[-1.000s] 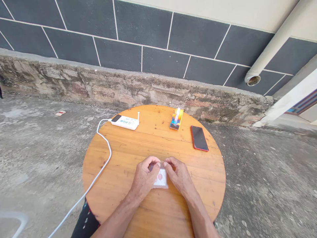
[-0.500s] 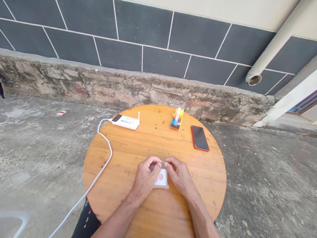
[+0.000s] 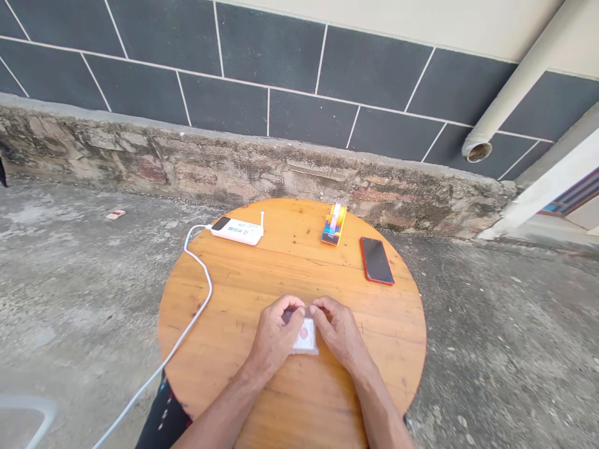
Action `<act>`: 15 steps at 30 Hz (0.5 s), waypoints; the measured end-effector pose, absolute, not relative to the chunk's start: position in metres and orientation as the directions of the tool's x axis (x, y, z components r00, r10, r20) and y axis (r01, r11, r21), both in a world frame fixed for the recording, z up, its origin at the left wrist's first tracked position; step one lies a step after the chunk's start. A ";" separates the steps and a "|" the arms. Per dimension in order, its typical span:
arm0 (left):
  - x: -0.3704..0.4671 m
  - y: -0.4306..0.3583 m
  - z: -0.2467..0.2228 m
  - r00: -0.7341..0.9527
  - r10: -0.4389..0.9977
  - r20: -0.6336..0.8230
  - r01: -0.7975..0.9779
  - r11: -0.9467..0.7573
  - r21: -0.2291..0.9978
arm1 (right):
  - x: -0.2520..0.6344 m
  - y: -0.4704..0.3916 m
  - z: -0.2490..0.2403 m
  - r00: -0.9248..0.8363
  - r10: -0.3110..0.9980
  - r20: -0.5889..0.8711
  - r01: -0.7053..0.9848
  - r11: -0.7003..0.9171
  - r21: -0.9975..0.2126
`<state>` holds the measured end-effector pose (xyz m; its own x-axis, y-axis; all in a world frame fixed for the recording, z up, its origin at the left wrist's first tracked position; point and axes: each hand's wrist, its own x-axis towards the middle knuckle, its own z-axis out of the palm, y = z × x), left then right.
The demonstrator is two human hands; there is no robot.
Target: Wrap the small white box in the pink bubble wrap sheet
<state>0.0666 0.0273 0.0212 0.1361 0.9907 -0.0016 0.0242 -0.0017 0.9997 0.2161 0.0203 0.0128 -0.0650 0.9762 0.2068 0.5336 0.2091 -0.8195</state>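
Note:
A small clear plastic bag (image 3: pixel 306 350) with a white square item (image 3: pixel 306 337) inside lies on the round wooden table (image 3: pixel 224 337). The white item bears a reddish round mark. My left hand (image 3: pixel 279 327) pinches the bag's far edge between thumb and forefinger. Close beside it, my right hand (image 3: pixel 336 327) pinches the same edge from the right, the fingertips of both hands nearly meeting. The fingers partly cover the top of the bag.
A white powered device (image 3: pixel 238 230) with a short antenna and a white cable (image 3: pixel 206 293) sits at the table's far left. Toward the far right are a yellow tape dispenser (image 3: pixel 334 224) and a red-edged phone (image 3: pixel 377 260). Behind the table runs a stone wall base (image 3: pixel 210 165).
Hardly anything differs; both hands keep their pinch on the bag in the same place. The view has shifted very slightly.

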 end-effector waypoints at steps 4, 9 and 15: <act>0.066 0.027 0.021 0.139 0.990 0.005 0.023 -0.008 1.000 | 0.217 0.020 0.012 -0.067 0.977 0.203 0.530 0.207 -0.823; 0.066 0.027 0.021 0.154 0.988 0.010 0.023 -0.014 1.000 | 0.216 0.020 0.013 -0.076 0.978 0.193 0.524 0.204 -0.827; 0.066 0.027 0.018 0.163 0.987 0.004 0.038 -0.010 0.999 | 0.217 0.020 0.013 -0.076 0.980 0.182 0.525 0.194 -0.829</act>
<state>0.0658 0.0270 0.0183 0.1635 0.9865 0.0037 0.0377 -0.0100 0.9992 0.2168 0.0201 0.0126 -0.0761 0.9804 0.1817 0.5250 0.1943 -0.8286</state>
